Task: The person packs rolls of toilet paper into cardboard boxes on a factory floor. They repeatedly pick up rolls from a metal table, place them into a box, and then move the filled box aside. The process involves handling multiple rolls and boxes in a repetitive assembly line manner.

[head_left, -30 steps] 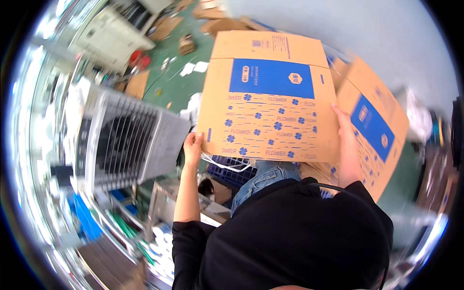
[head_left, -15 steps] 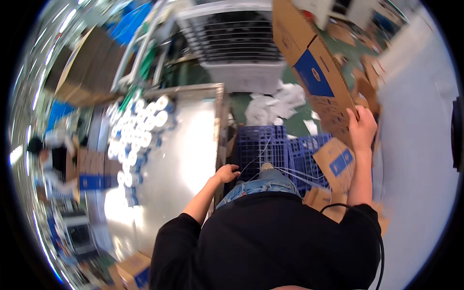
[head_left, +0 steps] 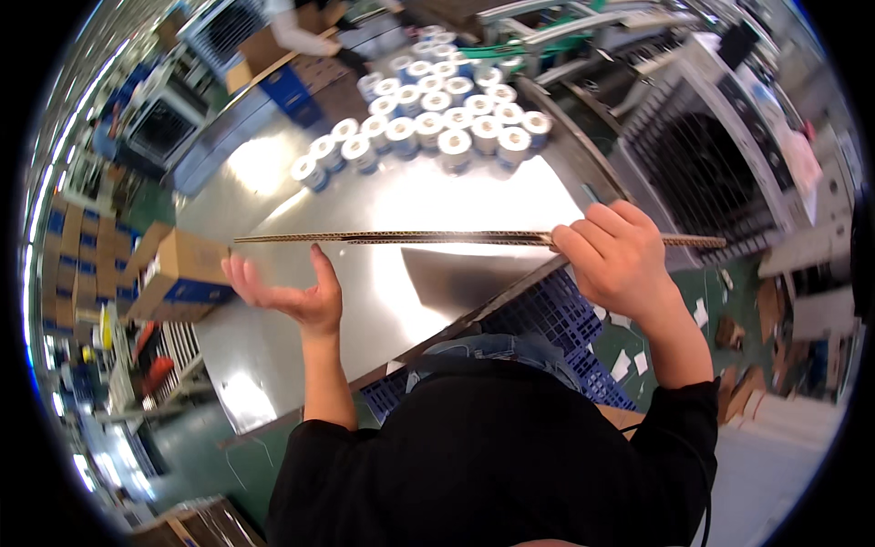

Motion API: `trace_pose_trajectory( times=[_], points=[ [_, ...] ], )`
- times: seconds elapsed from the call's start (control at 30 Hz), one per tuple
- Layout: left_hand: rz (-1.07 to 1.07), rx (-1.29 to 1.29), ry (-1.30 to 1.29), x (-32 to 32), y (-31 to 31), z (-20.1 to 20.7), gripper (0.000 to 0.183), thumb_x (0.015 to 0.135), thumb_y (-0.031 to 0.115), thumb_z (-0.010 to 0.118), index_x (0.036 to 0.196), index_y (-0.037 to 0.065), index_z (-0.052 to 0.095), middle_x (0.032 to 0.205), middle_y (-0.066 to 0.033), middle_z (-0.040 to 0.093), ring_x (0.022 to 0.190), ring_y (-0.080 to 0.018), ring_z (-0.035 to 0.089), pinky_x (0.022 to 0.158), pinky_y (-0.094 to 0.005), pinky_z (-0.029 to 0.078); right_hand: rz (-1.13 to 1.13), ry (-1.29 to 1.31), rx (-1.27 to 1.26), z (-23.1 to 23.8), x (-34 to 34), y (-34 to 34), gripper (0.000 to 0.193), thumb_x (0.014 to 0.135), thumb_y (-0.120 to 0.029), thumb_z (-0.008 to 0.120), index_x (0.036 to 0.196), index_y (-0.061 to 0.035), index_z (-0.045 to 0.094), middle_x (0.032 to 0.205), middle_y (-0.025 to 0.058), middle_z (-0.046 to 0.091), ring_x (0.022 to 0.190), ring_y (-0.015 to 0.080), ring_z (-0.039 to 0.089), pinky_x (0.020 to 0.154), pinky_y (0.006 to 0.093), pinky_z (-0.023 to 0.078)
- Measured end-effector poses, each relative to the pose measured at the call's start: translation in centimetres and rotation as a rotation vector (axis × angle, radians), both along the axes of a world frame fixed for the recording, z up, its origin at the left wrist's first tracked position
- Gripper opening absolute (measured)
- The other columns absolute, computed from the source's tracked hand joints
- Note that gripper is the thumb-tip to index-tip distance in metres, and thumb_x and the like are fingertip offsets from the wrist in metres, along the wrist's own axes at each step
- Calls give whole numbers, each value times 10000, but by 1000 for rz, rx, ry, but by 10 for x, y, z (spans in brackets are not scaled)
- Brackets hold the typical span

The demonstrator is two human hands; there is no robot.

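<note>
A flat, folded cardboard box [head_left: 437, 238] stands on edge across the view, so only its thin corrugated rim shows, above the steel table. My right hand [head_left: 615, 255] grips it toward its right end, fingers wrapped over the edge. Beneath its left part is my left hand [head_left: 290, 290], palm up and fingers spread, with the thumb tip close to the cardboard; whether it touches I cannot tell. Beyond the box, many white-topped rolls with blue-and-white sides [head_left: 428, 128] stand grouped on the steel table [head_left: 365, 319].
An open cardboard box [head_left: 187, 269] stands at the table's left side. Across the table, a co-worker's arm [head_left: 305, 36] is beside another open box [head_left: 292, 87]. A large grilled machine [head_left: 697, 155] stands at right. Blue plastic pallets [head_left: 547, 314] and paper scraps lie on the floor.
I have turned left to face the table. My right hand has brought the flat box from the right side to over the table, and my left hand has risen, palm up, beneath it.
</note>
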State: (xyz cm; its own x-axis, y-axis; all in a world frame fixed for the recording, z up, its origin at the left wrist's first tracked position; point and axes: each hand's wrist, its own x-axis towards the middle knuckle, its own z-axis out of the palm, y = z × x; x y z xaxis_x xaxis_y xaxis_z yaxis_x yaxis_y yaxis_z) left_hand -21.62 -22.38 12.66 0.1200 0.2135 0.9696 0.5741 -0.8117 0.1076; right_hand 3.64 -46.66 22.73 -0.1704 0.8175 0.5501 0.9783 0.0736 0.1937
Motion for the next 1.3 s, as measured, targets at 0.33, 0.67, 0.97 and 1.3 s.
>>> trace_pose_trajectory(
  times=[0.33,0.67,0.97,1.3],
  points=[
    [68,-581,365,-42,63,-76,602,787,54,636,1358,129,460,1474,-142,327,1384,-398,249,1105,-464,290,72,304,-219,-106,62,166,171,728,-192,726,792,-97,600,673,43,587,695,243,570,602,360,441],
    [63,-391,-63,-5,96,-90,285,624,-110,507,806,87,605,876,-58,552,954,-267,494,831,-367,404,10,339,-572,-85,112,251,491,891,-462,564,1235,-112,556,1198,152,591,1091,305,565,919,392,449],
    [-777,-753,441,0,101,-18,120,571,-33,545,522,76,535,566,-30,508,670,-219,483,674,-347,401,-495,359,-1257,-36,112,232,559,906,-440,554,691,69,636,643,192,629,616,322,645,642,390,534],
    [-1194,-1501,937,4,91,-4,499,894,362,608,1263,35,527,1174,-182,574,1056,-358,552,945,-410,439,-55,924,-1274,-165,90,264,372,922,-291,595,694,1,572,603,114,632,481,204,641,492,290,539]
  ],
)
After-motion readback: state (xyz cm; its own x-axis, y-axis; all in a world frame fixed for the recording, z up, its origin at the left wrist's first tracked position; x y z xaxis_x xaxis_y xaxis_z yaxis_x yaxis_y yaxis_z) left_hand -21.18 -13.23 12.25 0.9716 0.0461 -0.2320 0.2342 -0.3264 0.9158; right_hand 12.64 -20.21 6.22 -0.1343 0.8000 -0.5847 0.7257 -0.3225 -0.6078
